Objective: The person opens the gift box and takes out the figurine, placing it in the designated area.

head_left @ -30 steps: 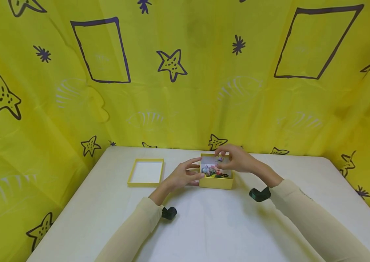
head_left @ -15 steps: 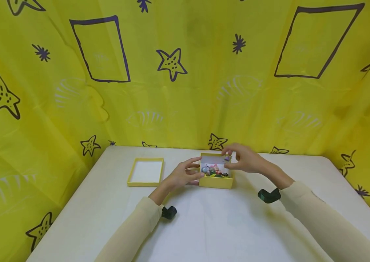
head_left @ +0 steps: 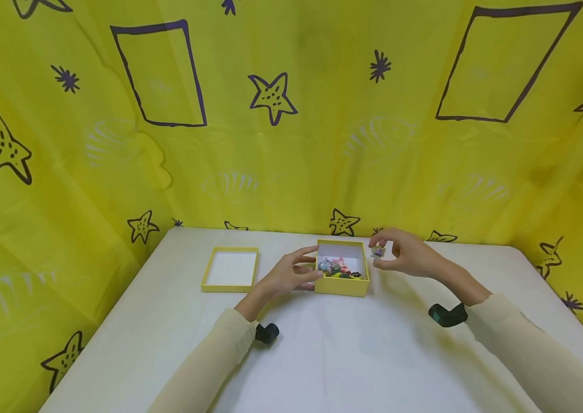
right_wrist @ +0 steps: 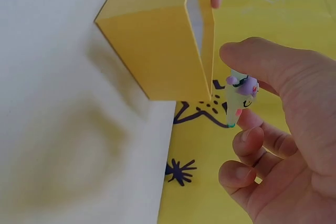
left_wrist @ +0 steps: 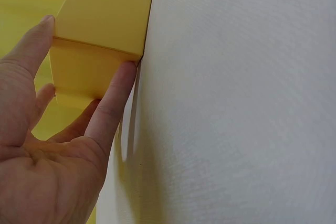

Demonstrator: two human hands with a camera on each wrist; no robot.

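Note:
My right hand (head_left: 409, 253) pinches a small toy figurine (head_left: 378, 252) between thumb and fingertips, just right of the yellow box (head_left: 340, 287) and above the table. In the right wrist view the figurine (right_wrist: 234, 100) is pale green with a purple part and pink and dark marks. My left hand (head_left: 288, 277) rests its outstretched fingertips on the box's left side. The left wrist view has those fingers (left_wrist: 107, 114) against the yellow wall (left_wrist: 92, 69), near the bottom edge. Inside the open-topped box lie several small colourful toys (head_left: 336, 268).
A shallow yellow-rimmed box lid (head_left: 229, 269) with a white inside lies on the white table (head_left: 291, 355), left of the box. Behind the table hangs a yellow curtain (head_left: 312, 160) printed with starfish and fish. Each wrist carries a dark camera mount (head_left: 447, 315).
My right hand has moved right, carrying the figurine from over the box to outside its right wall. My left hand stays at the box's left side.

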